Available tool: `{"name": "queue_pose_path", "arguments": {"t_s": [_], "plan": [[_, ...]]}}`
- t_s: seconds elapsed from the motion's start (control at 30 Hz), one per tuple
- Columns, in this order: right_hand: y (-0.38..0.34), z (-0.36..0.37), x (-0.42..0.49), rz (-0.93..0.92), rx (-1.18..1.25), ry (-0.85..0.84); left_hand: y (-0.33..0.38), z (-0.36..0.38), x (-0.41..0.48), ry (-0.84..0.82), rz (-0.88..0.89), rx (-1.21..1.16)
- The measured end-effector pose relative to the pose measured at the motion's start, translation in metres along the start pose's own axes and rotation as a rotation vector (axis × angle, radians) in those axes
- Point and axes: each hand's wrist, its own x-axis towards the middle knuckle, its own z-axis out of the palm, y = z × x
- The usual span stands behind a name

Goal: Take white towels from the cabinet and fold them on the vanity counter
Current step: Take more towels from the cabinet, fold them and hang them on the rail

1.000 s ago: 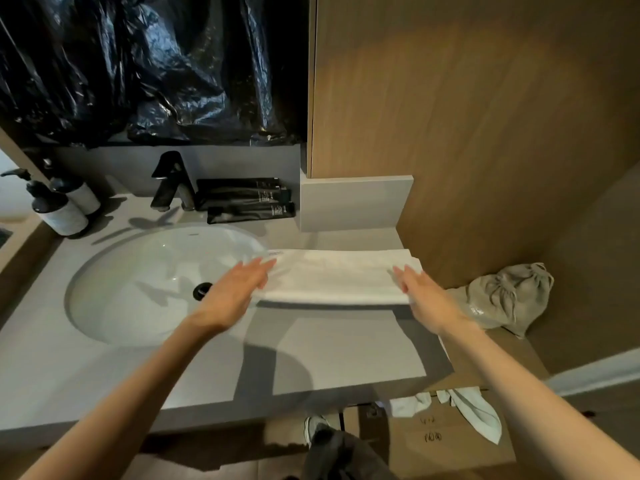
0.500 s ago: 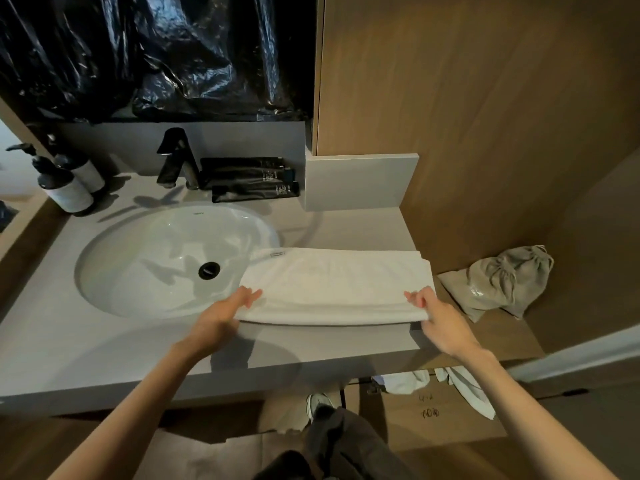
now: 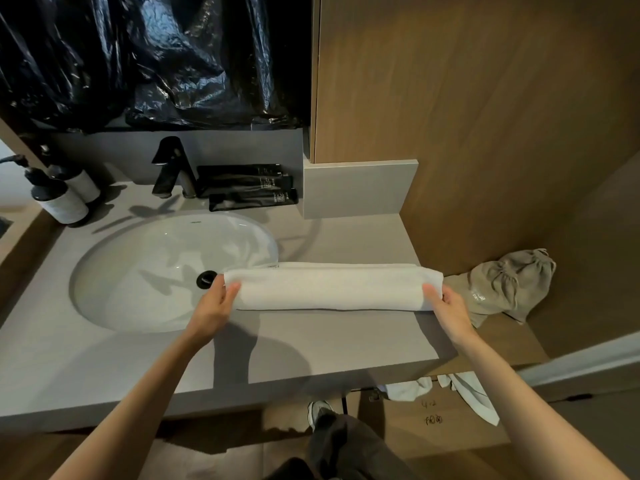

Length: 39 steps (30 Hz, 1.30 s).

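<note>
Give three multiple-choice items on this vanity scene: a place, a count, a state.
1. Where is the beige bag?
A. right of the towel
B. in the sink
C. behind the faucet
2. How many pump bottles stand at the left?
A. one
B. two
C. four
3. How is the towel held?
A. both hands grip its ends
B. one hand only
C. untouched
Answers: 1 A, it lies past the towel's right end. 2 B, two dark-topped bottles stand together. 3 A, the left hand and right hand each pinch an end.
</note>
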Motion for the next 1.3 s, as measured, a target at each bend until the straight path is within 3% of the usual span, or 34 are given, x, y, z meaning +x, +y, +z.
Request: {"name": "queue_pose_path", "arguments": {"t_s": [0.2,0.5,0.83,0.9,1.0,1.1,1.17,1.3], "plan": [[-0.003,0.002,0.021,0.033,-0.076,0.025,0.015,0.01,0.022,0.08,-0.073,0.095],[-0.003,0.007,0.04,-0.014,-0.331,0.04,0.015,0.019,0.039,0.064,-0.16,0.257],[-0.013,0.026,0.044,0.047,-0.422,0.175,0.003,0.019,0.046,0.082,-0.245,0.196],[-0.017,0.032,0.04,0.038,-0.466,0.212,0.006,0.016,0.046,0.186,-0.131,0.326],[-0.016,0.034,0.037,-0.006,-0.511,0.266,0.025,0.028,0.043,0.322,0.253,0.563],[-0.013,0.034,0.037,-0.038,-0.573,0.291,0.049,0.067,0.038,0.182,0.494,0.624],[-0.012,0.035,0.038,-0.044,-0.603,0.301,0.054,0.094,0.036,0.068,0.522,0.695],[-0.015,0.037,0.039,-0.031,-0.57,0.323,0.049,0.12,0.034,-0.033,0.349,0.818]]}}
